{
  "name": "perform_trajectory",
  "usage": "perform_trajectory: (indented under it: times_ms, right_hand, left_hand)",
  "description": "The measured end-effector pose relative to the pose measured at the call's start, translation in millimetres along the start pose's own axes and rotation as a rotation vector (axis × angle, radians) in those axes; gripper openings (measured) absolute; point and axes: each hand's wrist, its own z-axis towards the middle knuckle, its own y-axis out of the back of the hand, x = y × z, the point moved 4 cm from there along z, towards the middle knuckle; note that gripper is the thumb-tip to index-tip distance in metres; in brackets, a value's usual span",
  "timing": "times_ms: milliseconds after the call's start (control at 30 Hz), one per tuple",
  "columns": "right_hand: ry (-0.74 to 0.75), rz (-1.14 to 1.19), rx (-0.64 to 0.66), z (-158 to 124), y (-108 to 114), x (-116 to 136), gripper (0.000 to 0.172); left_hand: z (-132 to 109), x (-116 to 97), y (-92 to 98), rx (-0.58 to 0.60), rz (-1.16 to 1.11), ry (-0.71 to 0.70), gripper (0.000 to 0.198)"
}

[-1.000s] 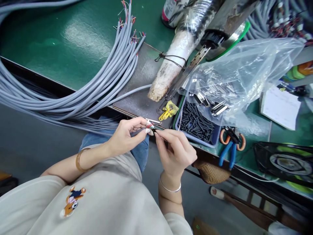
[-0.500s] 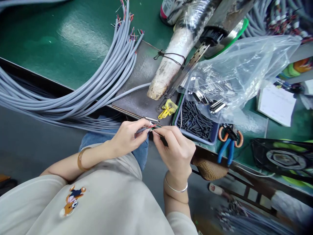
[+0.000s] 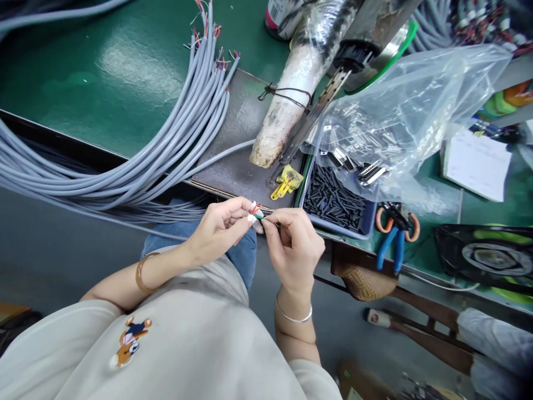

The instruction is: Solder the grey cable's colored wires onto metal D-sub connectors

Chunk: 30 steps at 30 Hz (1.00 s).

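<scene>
Near the middle of the frame, just off the table [image 3: 137,72] edge, the left hand [image 3: 219,225] holds a small cluster of coloured wires [image 3: 256,210] pinched between thumb and fingers, with white coverings [image 3: 251,218] on its fingertips. The right hand [image 3: 295,239] meets it from the other side, thumb and forefinger closed at the end of a green wire [image 3: 259,217]; whether a smaller piece is gripped there too cannot be told. A metal connector [image 3: 266,211] shows just behind the fingertips, partly hidden. The step in hand looks like fine work on single wire ends, one hand steadying and the other working the tip. The next move seems to call for a firm left pinch and a small, straight motion of the right fingertips, so that the neighbouring strands stay apart. Above the hands, a yellow piece [image 3: 287,182] lies on a dark board [image 3: 245,97]. Right of centre, a blue tray [image 3: 343,231] bears short black sleeves [image 3: 333,203], with a clear bag [image 3: 428,111] of connectors partly over it. A bundle of grey cables [image 3: 179,133] sweeps through the upper left.
</scene>
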Motion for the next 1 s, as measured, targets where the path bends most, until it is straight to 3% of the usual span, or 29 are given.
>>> perform_trajectory:
  times_ms: [167,267,333,500,533,567,667,767,1000]
  right_hand:
    - [0.169,-0.184,0.005,1.0,0.1,12.9,0.013]
    - [0.194,-0.231,0.019,0.8,-3.1,15.1,0.011]
    - [0.125,-0.155,0.007,0.8,-3.9,11.9,0.01]
    - [-0.255,0.15,-0.119,-2.0,5.3,-4.3,0.009]
    - [-0.292,0.183,-0.12,-2.5,6.9,-4.9,0.003]
    - [-0.298,0.2,-0.105,-2.3,8.0,-4.0,0.008]
    - [-0.183,0.137,-0.021,1.2,7.5,4.5,0.025]
    - [-0.066,0.009,0.001,4.1,5.1,10.7,0.009]
    - [0.144,-0.258,0.013,2.7,0.3,12.8,0.011]
  left_hand:
    - [2.2,-0.9,3.0,-0.038,-0.009,0.006,0.021]
    - [1.9,-3.8,4.4,-0.044,-0.028,0.014,0.027]
    - [0.2,-5.9,4.9,-0.045,-0.018,0.008,0.028]
    - [-5.4,-6.6,5.6,-0.042,0.072,0.011,0.026]
    - [-5.9,-6.7,5.6,-0.042,0.085,0.009,0.026]
    - [-6.1,-6.8,5.2,-0.036,0.091,0.007,0.026]
    - [-4.8,-8.0,2.3,-0.012,0.075,0.014,0.029]
    - [-2.0,-9.9,-0.8,0.0,0.054,0.036,0.033]
    - [4.4,-14.0,-0.2,0.011,-0.021,0.097,0.029]
